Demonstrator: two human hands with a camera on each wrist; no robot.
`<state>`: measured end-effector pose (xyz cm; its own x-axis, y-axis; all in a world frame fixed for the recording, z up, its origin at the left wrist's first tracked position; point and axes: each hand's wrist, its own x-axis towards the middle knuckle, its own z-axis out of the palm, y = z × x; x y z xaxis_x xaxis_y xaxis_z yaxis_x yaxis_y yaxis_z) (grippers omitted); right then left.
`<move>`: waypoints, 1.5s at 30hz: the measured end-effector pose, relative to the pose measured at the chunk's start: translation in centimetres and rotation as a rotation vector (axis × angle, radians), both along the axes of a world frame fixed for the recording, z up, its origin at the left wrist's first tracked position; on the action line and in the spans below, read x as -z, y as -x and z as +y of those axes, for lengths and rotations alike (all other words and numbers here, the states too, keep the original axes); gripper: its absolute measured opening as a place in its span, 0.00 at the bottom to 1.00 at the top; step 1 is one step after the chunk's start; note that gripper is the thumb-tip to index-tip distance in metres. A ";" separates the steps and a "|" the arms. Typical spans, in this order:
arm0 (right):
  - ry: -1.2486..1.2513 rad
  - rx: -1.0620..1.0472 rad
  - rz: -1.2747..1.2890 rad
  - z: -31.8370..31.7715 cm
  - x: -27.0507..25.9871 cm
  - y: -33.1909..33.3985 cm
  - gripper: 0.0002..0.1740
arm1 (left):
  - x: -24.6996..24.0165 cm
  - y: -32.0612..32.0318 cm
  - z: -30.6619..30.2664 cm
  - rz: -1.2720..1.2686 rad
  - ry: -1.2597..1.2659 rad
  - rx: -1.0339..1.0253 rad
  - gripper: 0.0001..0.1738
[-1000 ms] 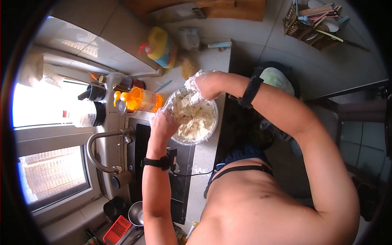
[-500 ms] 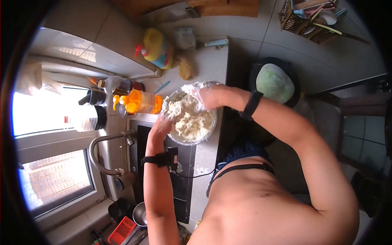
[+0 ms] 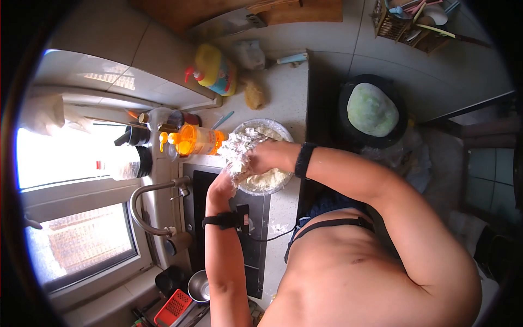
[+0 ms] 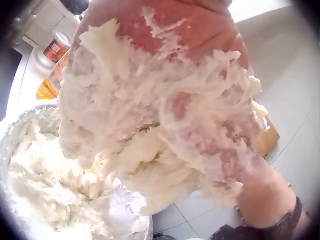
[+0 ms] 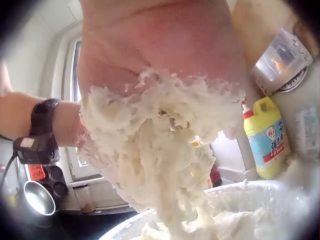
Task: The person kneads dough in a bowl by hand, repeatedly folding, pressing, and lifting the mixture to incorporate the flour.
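Observation:
A wet, sticky white dough (image 3: 268, 182) lies in a round bowl (image 3: 285, 131) on the counter. My left hand (image 3: 225, 175) and right hand (image 3: 267, 157) meet above the bowl, both thickly coated with dough. In the left wrist view, the right hand (image 4: 220, 155) reaches in from the lower right, its thumb lying across the dough-covered left palm. A ragged clump of dough (image 5: 170, 160) hangs from the right palm toward the bowl in the right wrist view. The left fingers are hidden under dough and the other hand.
Close to the bowl stands an orange bottle (image 3: 200, 140); behind are a yellow jug (image 3: 215, 71) and a tan sponge-like thing (image 3: 253, 95). The sink with its curved faucet (image 3: 136, 204) is beside my left arm. A pale green rounded thing (image 3: 372, 109) sits to the right.
My right hand has moved left across the bowl and now overlaps the left hand. A second ago they were apart at the bowl's rim.

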<state>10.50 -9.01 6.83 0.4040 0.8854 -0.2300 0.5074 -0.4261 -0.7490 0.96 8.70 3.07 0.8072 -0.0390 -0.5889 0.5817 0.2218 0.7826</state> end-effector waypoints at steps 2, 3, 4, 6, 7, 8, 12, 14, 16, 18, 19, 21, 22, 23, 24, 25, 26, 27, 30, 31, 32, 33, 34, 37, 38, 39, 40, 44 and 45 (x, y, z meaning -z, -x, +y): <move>-0.125 0.000 -0.002 -0.9 -0.1 -0.1 0.18 | -1.0 0.1 -0.4 -0.022 -0.109 0.042 0.30; -0.187 0.000 -0.003 -1.2 -0.3 -0.2 0.18 | -1.6 0.0 -0.6 -0.033 -0.163 0.064 0.30; -0.227 0.024 -0.027 -0.8 1.3 -0.2 0.17 | -2.1 0.0 -1.1 -0.058 -0.225 0.091 0.29; -0.279 0.013 -0.102 -0.5 2.8 -0.5 0.17 | -3.2 -0.1 -2.2 -0.110 -0.350 0.143 0.28; -0.305 0.008 -0.140 -0.4 3.8 -0.7 0.17 | -3.3 -0.2 -1.9 -0.167 -0.472 0.239 0.28; -0.376 0.002 -0.246 -0.4 3.5 -0.9 0.15 | -3.8 -0.2 -1.6 -0.224 -0.594 0.334 0.28; 0.239 -0.093 -0.186 1.5 2.1 -1.7 0.19 | -5.3 0.3 -1.4 -0.242 -0.547 0.354 0.27; 0.266 -0.069 -0.149 1.4 1.8 -2.2 0.19 | -6.1 0.1 -1.0 -0.207 -0.604 0.419 0.27; 0.309 -0.037 -0.171 1.8 2.4 -2.8 0.21 | -7.2 -0.2 -1.6 -0.018 -0.301 0.138 0.28; 0.281 -0.028 -0.145 2.0 2.0 -3.4 0.22 | -8.3 -0.5 -1.9 0.099 -0.254 0.037 0.29; 0.267 -0.023 -0.131 1.9 1.8 -3.7 0.23 | -7.5 -0.6 -1.2 0.022 -0.354 0.095 0.33; 0.191 0.012 -0.118 1.9 2.6 -4.4 0.30 | -5.2 -0.7 0.6 -0.107 -0.509 0.180 0.35; 0.107 0.087 -0.090 1.7 3.4 -4.5 0.32 | -4.6 -0.7 1.2 -0.156 -0.567 0.206 0.35; 0.024 0.162 -0.063 1.5 3.8 -4.6 0.34 | -4.5 -0.8 1.4 -0.177 -0.579 0.204 0.31; -0.010 0.103 -0.047 1.4 4.3 -5.1 0.38 | -4.5 -0.7 1.4 -0.185 -0.586 0.201 0.29; -0.021 0.133 -0.026 1.2 4.9 -5.3 0.40 | -4.4 -0.7 1.4 -0.192 -0.594 0.197 0.26; -0.032 0.164 -0.006 1.0 5.2 -5.3 0.42 | -4.7 -0.7 1.2 -0.188 -0.598 0.195 0.25; -0.044 0.195 0.015 0.8 5.3 -5.5 0.44 | -4.9 -0.8 1.0 -0.184 -0.602 0.193 0.25; -0.157 0.313 0.213 1.0 7.4 -5.7 0.52 | -5.1 -0.8 1.1 -0.052 -0.237 -0.086 0.21; -0.173 0.325 0.334 0.8 7.5 -5.8 0.52 | -4.9 -0.8 1.5 -0.247 -0.551 0.096 0.22; -0.215 0.337 0.433 0.5 7.6 -5.6 0.51 | -4.4 -0.6 2.2 -0.443 -0.862 0.281 0.23; -0.256 0.351 0.531 0.3 7.6 -5.5 0.50 | -4.3 -0.5 2.6 -0.640 -1.169 0.472 0.24; -0.305 0.366 0.670 -1.5 2.8 -4.4 0.53 | -4.7 -0.5 2.3 -0.573 -1.175 0.457 0.23; -0.350 0.421 0.787 -1.9 2.9 -3.9 0.52 | -7.1 -0.5 0.8 -0.444 -1.295 0.477 0.22; -0.347 0.443 0.777 -1.6 4.2 -4.0 0.50 | -7.6 -0.5 0.5 -0.447 -1.402 0.532 0.22; -0.390 0.417 0.812 -1.5 4.8 -4.2 0.49 | -7.8 -0.4 0.3 -0.450 -1.509 0.587 0.22; -0.434 0.390 0.845 -1.5 5.3 -4.5 0.49 | -7.8 -0.3 0.3 -0.468 -1.497 0.549 0.22; -0.480 0.401 0.941 -2.3 4.7 -4.8 0.51 | -7.0 -0.2 1.4 -0.533 -1.390 0.400 0.24; -0.416 0.398 0.775 -2.1 5.6 -5.0 0.52 | -6.8 -0.3 1.6 -0.547 -1.347 0.364 0.24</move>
